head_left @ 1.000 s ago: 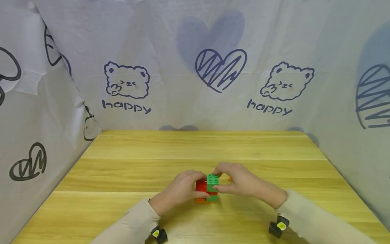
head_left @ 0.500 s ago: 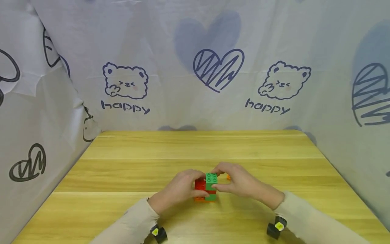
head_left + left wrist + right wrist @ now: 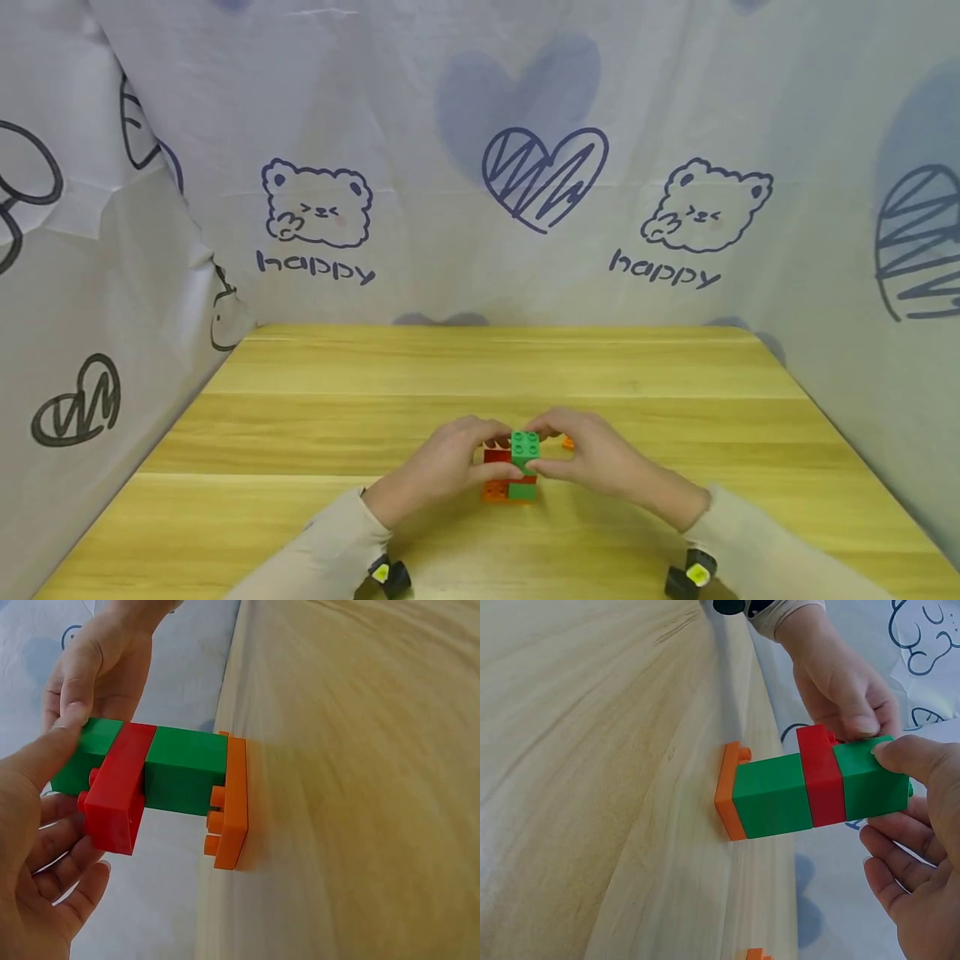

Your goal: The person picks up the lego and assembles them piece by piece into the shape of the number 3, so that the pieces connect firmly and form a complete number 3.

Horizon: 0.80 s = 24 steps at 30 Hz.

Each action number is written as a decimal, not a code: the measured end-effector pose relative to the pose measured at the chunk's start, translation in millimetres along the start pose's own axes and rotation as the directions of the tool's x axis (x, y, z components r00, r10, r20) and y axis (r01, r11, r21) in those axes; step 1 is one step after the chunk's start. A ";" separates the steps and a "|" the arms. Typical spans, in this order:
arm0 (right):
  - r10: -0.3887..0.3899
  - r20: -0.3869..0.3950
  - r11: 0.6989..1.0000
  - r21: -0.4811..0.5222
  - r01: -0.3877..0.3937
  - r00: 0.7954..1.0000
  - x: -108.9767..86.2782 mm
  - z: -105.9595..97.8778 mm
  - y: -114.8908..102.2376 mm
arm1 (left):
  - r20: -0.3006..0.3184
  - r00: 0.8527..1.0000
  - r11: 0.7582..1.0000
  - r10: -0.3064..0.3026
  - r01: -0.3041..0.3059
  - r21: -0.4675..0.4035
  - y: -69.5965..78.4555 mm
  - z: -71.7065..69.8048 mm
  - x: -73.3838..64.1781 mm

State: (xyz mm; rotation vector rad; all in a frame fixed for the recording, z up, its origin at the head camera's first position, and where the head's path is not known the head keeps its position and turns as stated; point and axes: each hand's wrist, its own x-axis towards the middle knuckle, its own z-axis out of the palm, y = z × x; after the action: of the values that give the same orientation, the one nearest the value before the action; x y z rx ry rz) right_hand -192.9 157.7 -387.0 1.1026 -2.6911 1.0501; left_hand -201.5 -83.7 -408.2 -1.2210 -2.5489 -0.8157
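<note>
A short tower of toy building blocks stands upright near the table's middle. At its foot is a flat orange brick (image 3: pixel 236 806), bearing a green block (image 3: pixel 186 771), then a red brick (image 3: pixel 112 806) that overhangs to one side. On top sits a second green block (image 3: pixel 525 443) with studs upward. My right hand (image 3: pixel 596 454) pinches this top block between thumb and fingers. From the other side my left hand (image 3: pixel 442 458) has its thumb tip against the top block's near face, its other fingers curled behind the red brick and partly hidden.
Another small orange brick (image 3: pixel 567 443) lies on the wooden table (image 3: pixel 300 417) just behind my right hand, mostly covered by it. White cloth (image 3: pixel 427 292) with printed bears and hearts hangs around the table's back and sides.
My left thumb has shifted up from the lower blocks to the top green block. The right hand keeps its pinch there, and the head view has tipped slightly.
</note>
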 end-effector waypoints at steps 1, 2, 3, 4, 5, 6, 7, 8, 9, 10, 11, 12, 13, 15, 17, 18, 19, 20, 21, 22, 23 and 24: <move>0.001 -0.003 1.000 -0.001 -0.001 1.000 -0.3 0.7 0.2 | 0.001 1.000 1.000 -0.011 0.011 -0.013 1.0 -0.5 0.0; 0.002 -0.004 1.000 0.002 -0.002 1.000 -0.6 1.3 0.4 | -0.001 1.000 1.000 -0.018 0.018 -0.025 1.8 -0.7 0.1; 0.003 -0.007 1.000 0.002 -0.003 1.000 -0.9 2.0 0.6 | -0.002 1.000 0.999 -0.024 0.024 -0.040 2.6 -0.8 0.2; 0.004 -0.010 1.000 0.002 -0.004 1.000 -1.2 2.7 1.0 | -0.003 1.000 0.998 -0.031 0.031 -0.056 3.3 -0.8 0.3; 0.007 -0.013 1.000 0.002 -0.007 1.000 -1.7 3.2 1.0 | -0.003 0.999 0.997 -0.038 0.038 -0.072 4.2 -1.0 0.3; 0.012 -0.017 1.000 0.000 -0.012 1.000 -2.1 3.8 1.1 | -0.006 0.999 0.996 -0.042 0.041 -0.085 4.9 -0.9 0.4; 0.018 -0.020 1.000 0.000 -0.018 1.000 -2.4 4.1 1.1 | -0.009 0.999 0.994 -0.043 0.042 -0.096 5.6 -1.0 0.6; 0.023 -0.025 1.000 0.001 -0.023 0.999 -2.7 4.4 0.9 | -0.013 0.999 0.994 -0.039 0.038 -0.105 5.5 -0.5 1.0; 0.026 -0.029 1.000 0.003 -0.026 0.999 -2.9 4.5 0.8 | -0.019 0.999 0.993 -0.036 0.033 -0.110 5.6 -0.3 1.3; 0.026 -0.032 1.000 0.008 -0.026 0.999 -3.1 4.7 0.6 | -0.024 0.999 0.993 -0.034 0.031 -0.111 6.0 -0.2 1.3; 0.027 -0.035 1.000 0.012 -0.027 0.999 -3.3 4.8 0.5 | -0.028 0.999 0.994 -0.030 0.027 -0.111 6.3 -0.3 1.4; 0.025 -0.038 1.000 0.016 -0.025 0.999 -3.4 4.9 0.4 | -0.032 0.999 0.994 -0.024 0.021 -0.109 6.2 0.0 1.6; 0.023 -0.039 1.000 0.021 -0.022 0.999 -3.4 4.9 0.4 | -0.033 0.999 0.994 -0.019 0.016 -0.105 6.3 -0.1 1.7; 0.014 -0.041 1.000 0.025 -0.013 0.999 -3.4 4.8 0.3 | -0.035 0.999 0.996 -0.012 0.009 -0.091 6.5 -1.1 1.7; 0.012 -0.038 1.000 0.029 -0.011 0.999 -3.4 4.9 0.6 | -0.037 0.999 0.997 0.006 -0.009 -0.073 6.1 -2.1 2.2; 0.010 -0.034 1.000 0.030 -0.009 0.999 -3.3 4.9 0.6 | -0.040 0.999 0.998 0.018 -0.021 -0.060 5.8 -2.8 2.4; 0.009 -0.029 0.999 0.034 -0.008 1.000 -3.3 4.8 0.3 | -0.044 0.999 0.998 0.032 -0.034 -0.045 5.6 -4.0 2.6; 0.006 -0.026 0.999 0.034 -0.005 1.000 -3.2 4.9 0.2 | -0.049 0.998 0.998 0.046 -0.047 -0.030 5.1 -4.9 2.8; 0.007 -0.021 0.999 0.038 -0.006 1.000 -3.0 5.0 0.0 | -0.052 0.997 0.998 0.059 -0.059 -0.013 4.8 -6.0 3.0; 0.004 -0.018 0.999 0.038 -0.004 1.000 -2.9 5.1 -0.1 | -0.056 0.996 0.997 0.072 -0.072 0.005 4.5 -7.0 3.4; 0.002 -0.015 0.999 0.037 -0.001 1.000 -2.8 5.2 -0.3 | -0.057 0.995 0.997 0.081 -0.080 0.019 4.3 -8.2 3.7; 0.002 -0.013 0.999 0.038 -0.002 1.000 -2.8 5.3 -0.8 | -0.057 0.994 0.996 0.088 -0.086 0.032 4.2 -9.4 3.9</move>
State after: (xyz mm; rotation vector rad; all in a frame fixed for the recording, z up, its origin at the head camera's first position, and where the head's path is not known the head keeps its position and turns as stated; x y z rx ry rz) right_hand -189.2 155.8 -391.5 1.0951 -2.6731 1.1096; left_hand -201.3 -84.3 -397.2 -1.2707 -2.4346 -0.7794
